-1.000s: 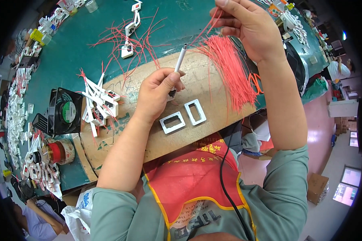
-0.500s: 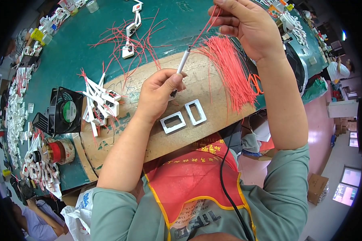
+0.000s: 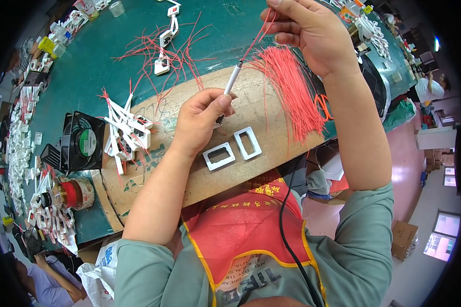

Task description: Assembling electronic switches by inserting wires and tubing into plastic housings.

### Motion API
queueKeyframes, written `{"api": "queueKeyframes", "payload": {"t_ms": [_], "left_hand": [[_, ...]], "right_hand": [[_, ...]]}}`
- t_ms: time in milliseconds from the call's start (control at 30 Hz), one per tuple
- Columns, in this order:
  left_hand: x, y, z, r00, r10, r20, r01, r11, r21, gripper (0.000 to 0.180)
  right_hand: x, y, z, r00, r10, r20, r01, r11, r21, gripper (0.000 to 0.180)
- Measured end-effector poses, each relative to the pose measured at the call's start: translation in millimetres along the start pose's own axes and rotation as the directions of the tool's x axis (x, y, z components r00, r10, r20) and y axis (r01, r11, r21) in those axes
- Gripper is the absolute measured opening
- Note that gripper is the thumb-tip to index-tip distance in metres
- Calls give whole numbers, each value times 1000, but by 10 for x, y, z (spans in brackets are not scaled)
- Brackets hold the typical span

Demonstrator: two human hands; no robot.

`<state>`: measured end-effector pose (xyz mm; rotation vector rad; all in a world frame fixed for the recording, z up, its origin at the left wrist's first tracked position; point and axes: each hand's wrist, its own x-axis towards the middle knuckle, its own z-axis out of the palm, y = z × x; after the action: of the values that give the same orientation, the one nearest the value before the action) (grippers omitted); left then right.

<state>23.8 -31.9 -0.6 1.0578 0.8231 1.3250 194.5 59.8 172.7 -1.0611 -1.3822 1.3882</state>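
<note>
Over the middle of the board, my left hand [image 3: 204, 118] is closed round a slim white tube [image 3: 233, 79] with a dark tip, tilted up and to the right. Red wires [image 3: 256, 41] run from that tip to my right hand [image 3: 312, 33], raised at the top, which pinches their far ends between thumb and fingers. What lies inside my left palm is mostly hidden. Below my left hand, two white rectangular frames [image 3: 248, 143] with open middles lie on the brown board [image 3: 189, 188]. A thick bundle of red wires [image 3: 292, 94] is spread to the right.
A black fan [image 3: 82, 140] stands left, beside a pile of white parts with red wires [image 3: 125, 128]. Farther off, loose red wires lie over white pieces [image 3: 162, 65] on the green table [image 3: 102, 66]. Orange-handled scissors [image 3: 322, 106] rest past the bundle. Other people sit around the table.
My right hand has shifted very slightly left with the wire ends. The left hand and the white tube stay almost where they were.
</note>
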Motion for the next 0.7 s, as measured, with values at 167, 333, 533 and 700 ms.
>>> {"api": "queueKeyframes", "payload": {"t_ms": [167,333,533,700], "left_hand": [[-7,-9,0,1000,8,-4,-8,1000,-18,23],[10,-10,1,1000,-4,-14,3,1000,-27,23],[13,-15,1,1000,11,-13,-11,1000,-26,22],[4,8,13,1000,1,-21,-1,1000,-2,23]], "right_hand": [[-25,40,64,999,-34,-18,31,989,-148,19],[-98,89,153,986,-167,26,168,955,-245,18],[-114,114,167,975,-212,72,224,938,-265,16],[-111,143,174,969,-227,101,245,940,-238,15]]}}
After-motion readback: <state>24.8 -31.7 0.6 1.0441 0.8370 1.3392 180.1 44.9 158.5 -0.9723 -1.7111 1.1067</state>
